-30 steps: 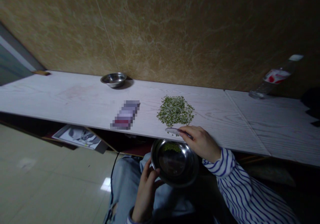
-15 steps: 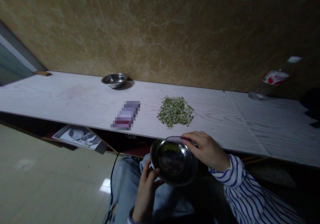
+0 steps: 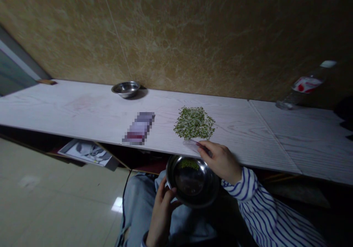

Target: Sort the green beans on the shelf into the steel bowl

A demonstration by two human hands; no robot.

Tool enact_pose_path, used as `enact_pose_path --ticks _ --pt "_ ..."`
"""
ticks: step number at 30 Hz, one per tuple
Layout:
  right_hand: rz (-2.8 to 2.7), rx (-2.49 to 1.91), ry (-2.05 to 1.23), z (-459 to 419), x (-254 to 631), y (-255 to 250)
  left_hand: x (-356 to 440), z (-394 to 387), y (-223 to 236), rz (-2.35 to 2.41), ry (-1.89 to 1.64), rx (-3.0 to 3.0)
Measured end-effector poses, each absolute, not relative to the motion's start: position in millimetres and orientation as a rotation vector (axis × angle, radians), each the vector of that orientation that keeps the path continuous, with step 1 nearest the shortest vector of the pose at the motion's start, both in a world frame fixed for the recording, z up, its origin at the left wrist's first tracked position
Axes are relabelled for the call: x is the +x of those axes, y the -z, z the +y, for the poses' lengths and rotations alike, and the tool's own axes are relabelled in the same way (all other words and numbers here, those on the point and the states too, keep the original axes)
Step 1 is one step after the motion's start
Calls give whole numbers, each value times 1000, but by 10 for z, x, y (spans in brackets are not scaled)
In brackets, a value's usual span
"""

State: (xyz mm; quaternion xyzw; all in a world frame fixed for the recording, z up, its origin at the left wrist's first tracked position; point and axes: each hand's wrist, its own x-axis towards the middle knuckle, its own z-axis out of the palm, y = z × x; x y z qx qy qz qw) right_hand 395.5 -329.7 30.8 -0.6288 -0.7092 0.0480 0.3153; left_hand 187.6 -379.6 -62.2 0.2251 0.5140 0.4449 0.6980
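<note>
Hand [image 3: 222, 161] (right, back upward) pinches pale-tipped tool [image 3: 191, 143] at edge of counter [image 3: 248, 129]; left hand [image 3: 162, 204] grips bowl [image 3: 190, 182].

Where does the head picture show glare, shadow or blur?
All in the head view: white glare lies on the glossy pale tiled floor; glints inside the large round shiny metal bowl held by the left hand; soft shadow right of the small round silver metal bowl; the thin pale tool in the right hand looks blurred; the flat purple-and-white object is pixelated.
</note>
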Motion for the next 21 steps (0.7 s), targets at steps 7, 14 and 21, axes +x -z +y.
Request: enact_pose_path --ticks 7,14,21 --pt "-1886 -1699 -115 -3135 4003 -288 1910 -3798 667 1201 -1019 492" --pt "-1809 -1772 -77 -2994 4231 -271 1930 -3787 648 1215 -1009 441" --pt "-1805 -1768 -101 -2921 4341 -308 1930 -3778 633 1213 -1005 420"
